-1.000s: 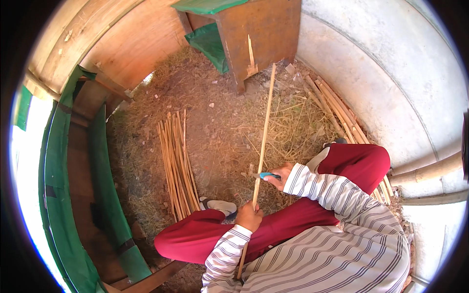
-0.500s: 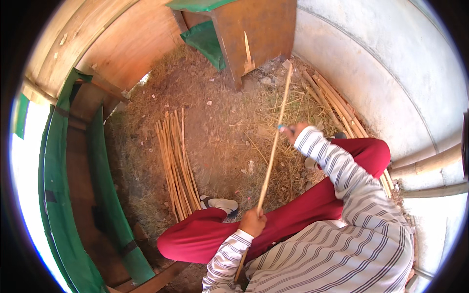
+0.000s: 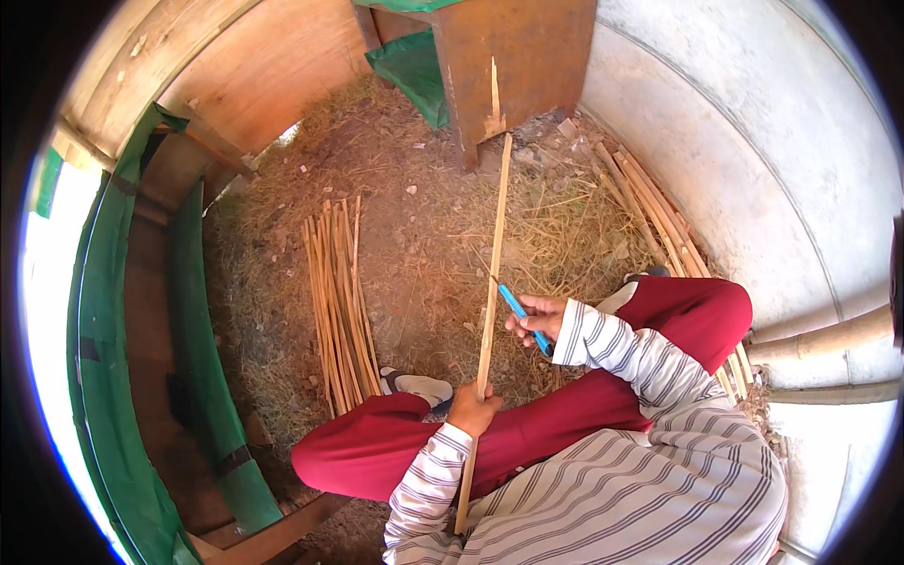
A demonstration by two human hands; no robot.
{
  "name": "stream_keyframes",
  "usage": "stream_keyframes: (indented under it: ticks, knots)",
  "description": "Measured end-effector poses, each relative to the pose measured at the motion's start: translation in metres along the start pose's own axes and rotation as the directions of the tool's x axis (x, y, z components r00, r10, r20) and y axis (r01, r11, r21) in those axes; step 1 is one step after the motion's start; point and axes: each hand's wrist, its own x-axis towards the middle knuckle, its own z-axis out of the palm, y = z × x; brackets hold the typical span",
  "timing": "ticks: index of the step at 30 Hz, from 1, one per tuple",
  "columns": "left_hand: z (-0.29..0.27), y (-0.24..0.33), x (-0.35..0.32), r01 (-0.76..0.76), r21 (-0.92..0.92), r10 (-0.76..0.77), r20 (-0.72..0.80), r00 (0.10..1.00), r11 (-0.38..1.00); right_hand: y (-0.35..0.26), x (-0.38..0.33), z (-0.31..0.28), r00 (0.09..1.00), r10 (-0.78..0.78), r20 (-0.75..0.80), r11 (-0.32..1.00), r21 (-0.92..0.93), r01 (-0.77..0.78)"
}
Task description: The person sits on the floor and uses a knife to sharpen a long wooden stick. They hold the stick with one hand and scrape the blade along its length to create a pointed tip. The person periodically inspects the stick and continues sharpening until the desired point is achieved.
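Nearest, at the bottom centre of the frame, the left hand [image 3: 471, 411] has its fingers curled tight around a long pale stick [image 3: 490, 292], gripping it low down. One end of the stick runs down past the striped sleeve toward the lower edge; the other reaches up to the middle top, close to the foot of a brown wooden stand [image 3: 513, 66]. Just right of the stick, at mid-frame, the right hand [image 3: 539, 315] has its fingers folded around a blue-handled knife [image 3: 524, 316], the blade end pointing up-left toward the stick. Whether the blade touches the wood cannot be made out. Left of centre, a bundle of thin sticks [image 3: 337, 301] lies on the straw-strewn ground. More sticks [image 3: 659, 221] lie along the curved grey wall at the upper right.
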Motion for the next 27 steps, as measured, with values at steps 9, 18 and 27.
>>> stream_keyframes:
  ticks: [9,18,27]
  knots:
    - [-0.004,0.012,-0.005,0.133,-0.112,-0.124,0.081,0.989,0.985,-0.021,0.005,-0.015,0.987,-0.109,0.117,0.960,0.268,0.074]
    - [-0.003,0.003,-0.002,0.118,-0.039,-0.115,0.081,0.990,0.992,-0.049,-0.002,0.026,0.930,-0.151,-0.334,0.985,-0.128,0.114]
    - [-0.003,0.020,-0.005,0.126,-0.023,-0.125,0.051,0.991,0.992,-0.058,-0.010,0.035,0.788,-0.385,-0.480,0.446,-0.844,-0.297]
